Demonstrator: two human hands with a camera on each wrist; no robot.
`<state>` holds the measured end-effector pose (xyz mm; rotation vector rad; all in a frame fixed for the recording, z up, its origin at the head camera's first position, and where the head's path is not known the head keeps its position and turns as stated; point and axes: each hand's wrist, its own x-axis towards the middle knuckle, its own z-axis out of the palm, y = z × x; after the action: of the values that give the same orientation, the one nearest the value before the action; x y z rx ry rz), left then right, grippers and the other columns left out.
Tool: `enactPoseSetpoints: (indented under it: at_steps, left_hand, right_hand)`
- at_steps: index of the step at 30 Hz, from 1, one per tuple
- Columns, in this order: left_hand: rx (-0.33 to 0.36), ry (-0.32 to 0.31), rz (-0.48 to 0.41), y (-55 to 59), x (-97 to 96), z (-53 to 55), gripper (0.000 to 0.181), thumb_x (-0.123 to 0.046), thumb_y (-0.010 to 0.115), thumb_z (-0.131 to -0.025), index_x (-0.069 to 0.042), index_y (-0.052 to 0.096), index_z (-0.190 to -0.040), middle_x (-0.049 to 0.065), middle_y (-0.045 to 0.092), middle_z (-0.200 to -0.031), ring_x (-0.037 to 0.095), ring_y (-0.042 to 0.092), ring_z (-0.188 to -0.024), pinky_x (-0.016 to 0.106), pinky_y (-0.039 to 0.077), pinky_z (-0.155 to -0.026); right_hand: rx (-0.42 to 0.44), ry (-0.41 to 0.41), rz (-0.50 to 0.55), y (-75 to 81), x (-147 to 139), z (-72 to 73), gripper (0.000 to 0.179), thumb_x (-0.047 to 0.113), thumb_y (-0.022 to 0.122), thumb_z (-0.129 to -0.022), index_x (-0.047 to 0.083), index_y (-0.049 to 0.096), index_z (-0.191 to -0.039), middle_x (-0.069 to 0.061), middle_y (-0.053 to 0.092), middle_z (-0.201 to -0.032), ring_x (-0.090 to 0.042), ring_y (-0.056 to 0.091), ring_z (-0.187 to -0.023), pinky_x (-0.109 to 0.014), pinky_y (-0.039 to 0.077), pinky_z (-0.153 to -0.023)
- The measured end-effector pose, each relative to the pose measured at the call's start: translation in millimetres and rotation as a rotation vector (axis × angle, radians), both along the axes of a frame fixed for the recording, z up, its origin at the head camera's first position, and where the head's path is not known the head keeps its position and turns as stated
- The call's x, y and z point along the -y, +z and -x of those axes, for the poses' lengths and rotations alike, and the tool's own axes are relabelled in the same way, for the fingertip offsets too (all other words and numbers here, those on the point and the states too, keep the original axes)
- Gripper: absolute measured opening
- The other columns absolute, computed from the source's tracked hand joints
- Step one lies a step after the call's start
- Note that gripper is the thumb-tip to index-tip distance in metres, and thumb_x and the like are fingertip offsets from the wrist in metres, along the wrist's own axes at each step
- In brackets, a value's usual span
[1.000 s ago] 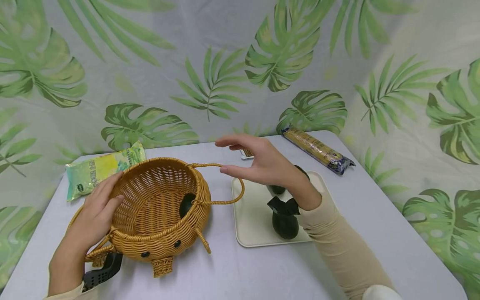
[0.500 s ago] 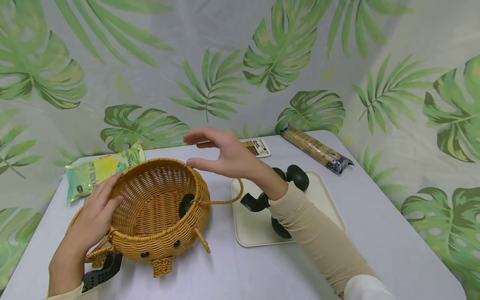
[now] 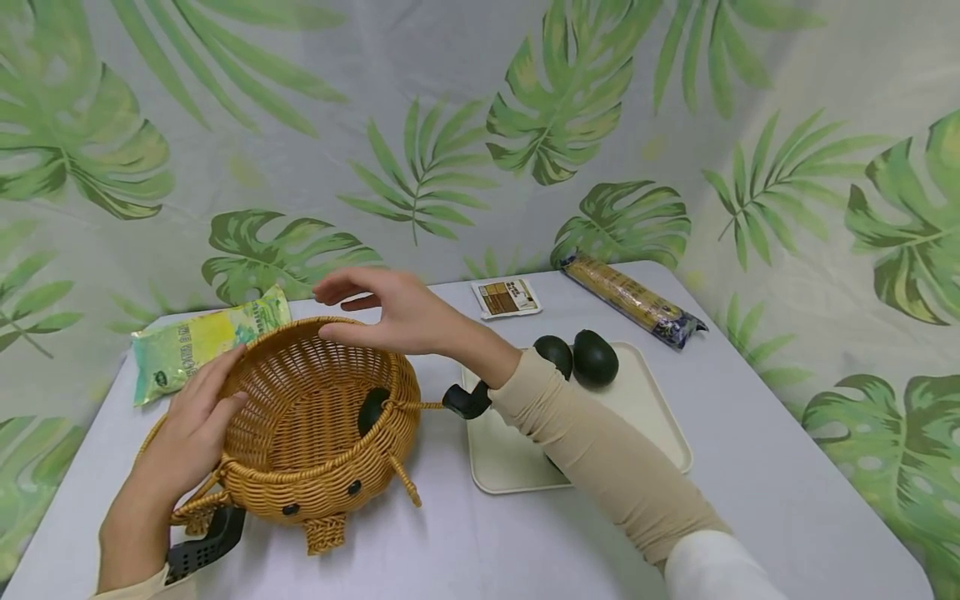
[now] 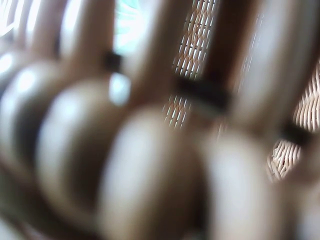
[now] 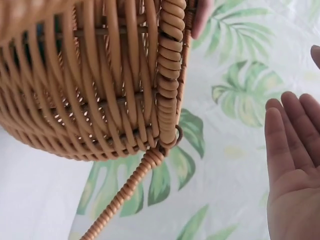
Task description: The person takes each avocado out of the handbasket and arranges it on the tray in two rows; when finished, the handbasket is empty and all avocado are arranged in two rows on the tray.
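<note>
A round wicker basket (image 3: 315, 425) with animal-face details stands at the left of the table. Inside, against its right wall, lies a dark green avocado (image 3: 372, 410). My left hand (image 3: 193, 421) rests on the basket's left rim, thumb reaching over the inside. Above the far rim hovers my right hand (image 3: 397, 312), fingers loosely extended and holding nothing; its palm faces the camera in the right wrist view. On the cream tray (image 3: 510, 467) sit two dark avocados (image 3: 596, 358); another is mostly hidden behind my right forearm. The left wrist view shows blurred wicker (image 4: 150, 165) close up.
A green and yellow bag (image 3: 191, 346) lies behind the basket's left side. Toward the back are a small brown and white packet (image 3: 506, 297) and a long pack of noodles (image 3: 633, 298). A wicker handle (image 5: 120, 200) sticks out from the basket.
My right hand has moved left from over the handle and tray to above the basket's far rim, uncovering the small packet and the tray's back avocados. The left hand and basket stay put.
</note>
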<state>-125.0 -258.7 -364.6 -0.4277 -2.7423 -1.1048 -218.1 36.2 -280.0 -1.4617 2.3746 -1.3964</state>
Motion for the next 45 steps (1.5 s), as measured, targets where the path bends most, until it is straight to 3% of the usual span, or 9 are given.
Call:
enactPoseSetpoints:
  at_steps: [6, 12, 22, 29, 40, 45]
  left_hand:
    - [0.021, 0.002, 0.001, -0.5, -1.0, -1.2, 0.058, -0.015, 0.038, -0.109, -0.005, 0.022, -0.164, 0.033, 0.026, -0.161, 0.059, 0.02, -0.148, 0.081, 0.01, -0.113]
    - [0.028, 0.001, 0.003, 0.1, -1.4, -1.0, 0.058, -0.016, 0.038, -0.11, -0.005, 0.021, -0.164, 0.032, 0.026, -0.162, 0.058, 0.019, -0.148, 0.081, 0.01, -0.113]
    - [0.021, -0.007, -0.002, -0.6, -1.6, -0.7, 0.058, -0.015, 0.039, -0.11, -0.004, 0.022, -0.164, 0.032, 0.027, -0.161, 0.058, 0.022, -0.147, 0.08, 0.013, -0.113]
    - [0.004, -0.001, 0.014, 0.2, -0.8, -0.6, 0.057, -0.015, 0.039, -0.109, -0.004, 0.024, -0.163, 0.032, 0.028, -0.161, 0.058, 0.022, -0.147, 0.078, 0.011, -0.115]
    - [-0.007, 0.0, 0.009, 1.1, -2.0, -0.4, 0.058, -0.014, 0.041, -0.108, -0.005, 0.025, -0.163, 0.031, 0.029, -0.161, 0.057, 0.022, -0.148, 0.079, 0.013, -0.115]
    - [-0.001, 0.005, 0.015, 1.4, -1.8, -0.7, 0.058, -0.014, 0.04, -0.108, -0.005, 0.024, -0.163, 0.031, 0.028, -0.161, 0.057, 0.021, -0.148, 0.077, 0.01, -0.116]
  right_hand:
    - [0.047, 0.024, -0.073, 2.3, 19, 5.1, 0.045, 0.021, 0.076, -0.095, 0.006, 0.061, -0.135, -0.006, 0.066, -0.134, -0.006, 0.062, -0.122, -0.017, 0.049, -0.102]
    - [0.114, 0.064, -0.076, 2.1, 36, 9.2, 0.044, 0.019, 0.076, -0.095, 0.006, 0.061, -0.135, -0.008, 0.067, -0.131, -0.005, 0.063, -0.119, -0.018, 0.052, -0.099]
    - [0.224, 0.192, -0.108, -11.7, 53, 17.2, 0.037, 0.014, 0.073, -0.096, 0.001, 0.062, -0.129, -0.014, 0.066, -0.126, -0.014, 0.067, -0.116, -0.015, 0.053, -0.096]
    - [0.219, 0.22, -0.325, -22.7, 49, 23.1, 0.041, 0.025, 0.073, -0.098, 0.005, 0.063, -0.133, -0.007, 0.068, -0.126, 0.002, 0.063, -0.107, -0.012, 0.05, -0.094]
    - [0.217, 0.321, -0.502, -30.2, 53, 22.9, 0.038, 0.026, 0.075, -0.096, 0.01, 0.064, -0.128, -0.006, 0.068, -0.124, -0.01, 0.065, -0.114, -0.017, 0.051, -0.098]
    - [0.228, 0.361, -0.583, -32.2, 62, 22.0, 0.043, 0.027, 0.076, -0.095, 0.009, 0.064, -0.132, 0.0, 0.067, -0.123, -0.004, 0.064, -0.112, -0.014, 0.049, -0.098]
